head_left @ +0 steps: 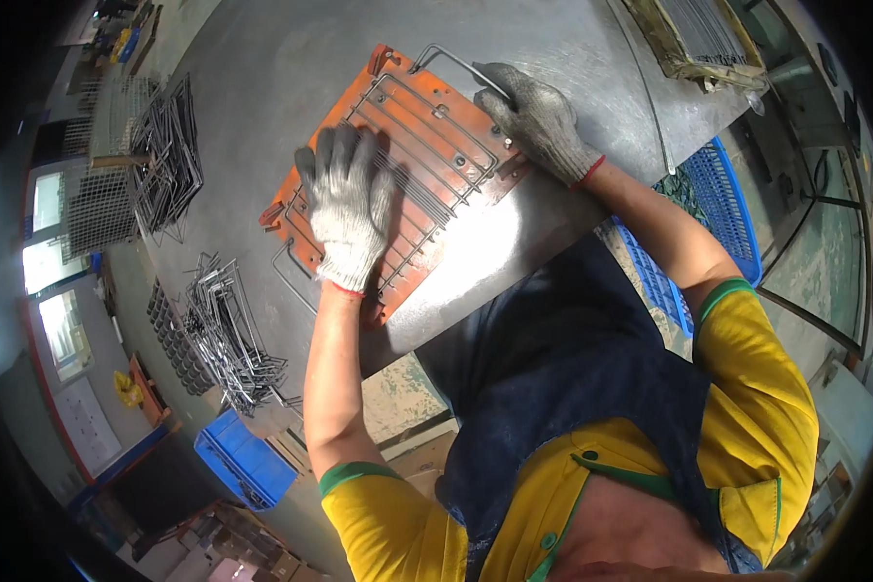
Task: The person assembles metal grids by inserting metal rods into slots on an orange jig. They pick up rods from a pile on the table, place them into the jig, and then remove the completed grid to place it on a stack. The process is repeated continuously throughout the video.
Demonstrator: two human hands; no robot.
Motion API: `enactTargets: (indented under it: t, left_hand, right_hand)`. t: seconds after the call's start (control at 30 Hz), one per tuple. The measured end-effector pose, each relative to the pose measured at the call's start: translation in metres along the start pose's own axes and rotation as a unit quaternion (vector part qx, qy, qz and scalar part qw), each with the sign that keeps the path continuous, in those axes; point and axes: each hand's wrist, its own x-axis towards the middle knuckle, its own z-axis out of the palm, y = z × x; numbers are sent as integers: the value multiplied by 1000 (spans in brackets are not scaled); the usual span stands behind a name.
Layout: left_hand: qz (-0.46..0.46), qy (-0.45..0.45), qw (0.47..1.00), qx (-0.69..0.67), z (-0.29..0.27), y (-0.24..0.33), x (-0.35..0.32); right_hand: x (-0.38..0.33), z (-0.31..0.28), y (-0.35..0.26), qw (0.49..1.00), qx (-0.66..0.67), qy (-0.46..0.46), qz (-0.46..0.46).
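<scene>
While I am watching remotely, an orange plate [427,136] is lying on a metal table [291,68].
The gloved left hand [346,204] is resting flat, fingers extended, across its wire rods [422,189]; the right hand [536,112] seems to be pinching a bent wire [468,69] at the far edge.

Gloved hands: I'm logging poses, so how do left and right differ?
The left hand lies over thin wires; the right hand holds a bent rod. The left hand's fingers point forward, the right hand's leftward. Both wear pale gloves with darkened fingers and red cuff edges.
</scene>
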Motion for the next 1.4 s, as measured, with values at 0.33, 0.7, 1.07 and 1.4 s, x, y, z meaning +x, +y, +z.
enactTargets:
  t: [0.33, 0.7, 1.07, 1.4]
  left_hand:
    - [66, -15, 997, -35, -7, -9, -48]
    - [34, -19, 999, -7, -1, -19, -55]
    - [-29, -110, 993, 31, -29, -49, -123]
    - [-43, -52, 997, 25, -15, -38, -92]
  right_hand:
    - [5, 7, 38, 978, -84, 23, -187]
    - [7, 1, 16, 994, -41, -35, -100]
    - [3, 2, 1, 1000, 25, 15, -12]
    - [1, -2, -10, 998, 37, -14, 58]
